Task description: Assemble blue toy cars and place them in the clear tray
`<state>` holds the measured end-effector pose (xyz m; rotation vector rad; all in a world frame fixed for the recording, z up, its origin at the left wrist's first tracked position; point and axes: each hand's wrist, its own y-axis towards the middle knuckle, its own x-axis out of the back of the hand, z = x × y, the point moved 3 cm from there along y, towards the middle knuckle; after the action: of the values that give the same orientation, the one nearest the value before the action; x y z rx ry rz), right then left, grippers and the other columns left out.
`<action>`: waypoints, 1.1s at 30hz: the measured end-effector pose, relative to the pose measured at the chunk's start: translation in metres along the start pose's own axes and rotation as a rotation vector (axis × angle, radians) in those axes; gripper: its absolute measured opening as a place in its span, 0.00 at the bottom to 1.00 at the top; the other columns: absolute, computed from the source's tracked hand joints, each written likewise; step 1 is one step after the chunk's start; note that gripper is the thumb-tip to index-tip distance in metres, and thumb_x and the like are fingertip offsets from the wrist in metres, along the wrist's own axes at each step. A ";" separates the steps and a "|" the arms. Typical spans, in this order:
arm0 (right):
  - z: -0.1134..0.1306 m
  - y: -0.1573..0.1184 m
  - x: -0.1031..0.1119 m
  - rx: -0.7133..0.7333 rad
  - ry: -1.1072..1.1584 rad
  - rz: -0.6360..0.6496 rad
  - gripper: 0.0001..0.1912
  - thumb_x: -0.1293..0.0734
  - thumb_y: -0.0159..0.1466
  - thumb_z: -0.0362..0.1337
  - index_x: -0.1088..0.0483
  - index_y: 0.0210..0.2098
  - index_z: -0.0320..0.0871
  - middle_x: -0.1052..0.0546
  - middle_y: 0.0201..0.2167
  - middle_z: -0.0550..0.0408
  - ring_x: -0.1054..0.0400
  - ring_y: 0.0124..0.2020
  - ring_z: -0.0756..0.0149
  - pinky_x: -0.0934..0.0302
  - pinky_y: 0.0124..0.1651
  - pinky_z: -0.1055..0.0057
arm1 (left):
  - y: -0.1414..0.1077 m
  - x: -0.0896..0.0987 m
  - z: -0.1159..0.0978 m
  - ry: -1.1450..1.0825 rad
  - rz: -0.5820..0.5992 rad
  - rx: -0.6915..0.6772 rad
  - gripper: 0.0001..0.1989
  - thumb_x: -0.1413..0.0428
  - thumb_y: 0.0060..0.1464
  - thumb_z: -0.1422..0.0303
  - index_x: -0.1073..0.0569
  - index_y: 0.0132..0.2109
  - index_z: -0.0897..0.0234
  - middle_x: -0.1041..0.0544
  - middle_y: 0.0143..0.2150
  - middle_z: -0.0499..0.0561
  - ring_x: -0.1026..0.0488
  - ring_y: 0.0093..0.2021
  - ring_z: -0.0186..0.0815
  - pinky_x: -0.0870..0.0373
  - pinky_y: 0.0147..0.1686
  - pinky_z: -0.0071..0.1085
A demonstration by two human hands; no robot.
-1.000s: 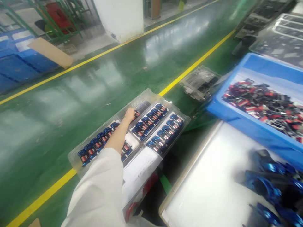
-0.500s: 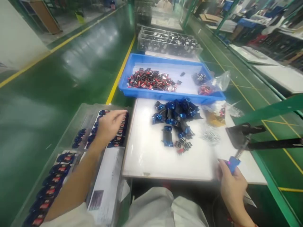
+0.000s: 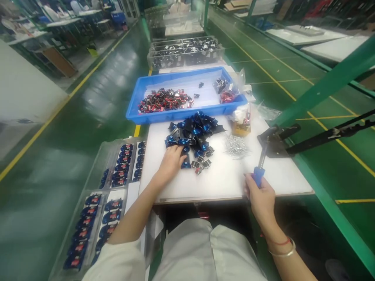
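One oblong, glossy blue-and-black part [image 3: 186, 160] lies lengthwise away from the wearer on the white tabletop [image 3: 222, 181], at the nearer left hand's [image 3: 170, 162] right edge, fingers curled, grip unclear; the right hand [image 3: 263, 196] clasps a blue-handled tool [image 3: 258, 175].

The left forearm [image 3: 139, 208] extended forward and inward from the lower left. The left hand [image 3: 170, 164] was positioned palm down, fingers [image 3: 175, 150] slightly bent. The right forearm [image 3: 288, 255] angled forward and inward, with the right hand [image 3: 260, 195] curled in a grip.
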<state>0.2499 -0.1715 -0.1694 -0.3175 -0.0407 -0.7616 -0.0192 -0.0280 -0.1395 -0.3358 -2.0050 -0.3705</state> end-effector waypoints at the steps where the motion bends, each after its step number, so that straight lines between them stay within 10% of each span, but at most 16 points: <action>1: 0.000 0.001 0.000 -0.005 0.016 0.014 0.31 0.23 0.45 0.61 0.30 0.31 0.42 0.33 0.18 0.60 0.42 0.17 0.69 0.47 0.15 0.76 | 0.002 -0.001 0.000 0.009 -0.011 0.005 0.16 0.45 0.61 0.71 0.28 0.55 0.65 0.26 0.49 0.60 0.30 0.52 0.49 0.33 0.56 0.47; 11: 0.004 0.004 0.003 -0.008 0.131 0.067 0.33 0.24 0.44 0.64 0.32 0.29 0.42 0.35 0.17 0.61 0.44 0.15 0.71 0.50 0.14 0.77 | -0.005 0.010 -0.013 -0.310 -0.058 0.189 0.09 0.44 0.58 0.71 0.29 0.46 0.59 0.26 0.40 0.51 0.27 0.43 0.42 0.30 0.47 0.38; 17: 0.002 0.002 0.004 0.009 0.134 0.076 0.31 0.23 0.45 0.62 0.32 0.31 0.42 0.34 0.18 0.61 0.42 0.16 0.71 0.49 0.14 0.77 | -0.029 0.013 -0.002 -0.828 -0.259 0.427 0.15 0.42 0.55 0.64 0.30 0.50 0.56 0.28 0.39 0.48 0.28 0.34 0.33 0.30 0.31 0.27; 24: 0.004 0.006 0.002 0.026 0.106 0.094 0.32 0.26 0.46 0.64 0.34 0.31 0.43 0.35 0.18 0.61 0.43 0.15 0.71 0.50 0.14 0.77 | -0.037 0.008 -0.022 -1.469 -0.229 0.837 0.21 0.41 0.48 0.73 0.32 0.50 0.60 0.24 0.43 0.53 0.25 0.39 0.35 0.25 0.34 0.28; 33: 0.007 0.042 0.068 0.152 -0.257 -0.020 0.23 0.33 0.53 0.57 0.26 0.33 0.42 0.35 0.16 0.60 0.41 0.16 0.65 0.48 0.18 0.72 | -0.043 0.014 -0.033 -1.308 -0.278 0.736 0.37 0.33 0.39 0.75 0.37 0.56 0.55 0.23 0.45 0.51 0.23 0.47 0.38 0.24 0.47 0.31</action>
<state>0.3287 -0.1871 -0.1641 -0.2687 -0.3430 -0.7297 -0.0153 -0.0799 -0.1175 0.2796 -3.2649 0.6184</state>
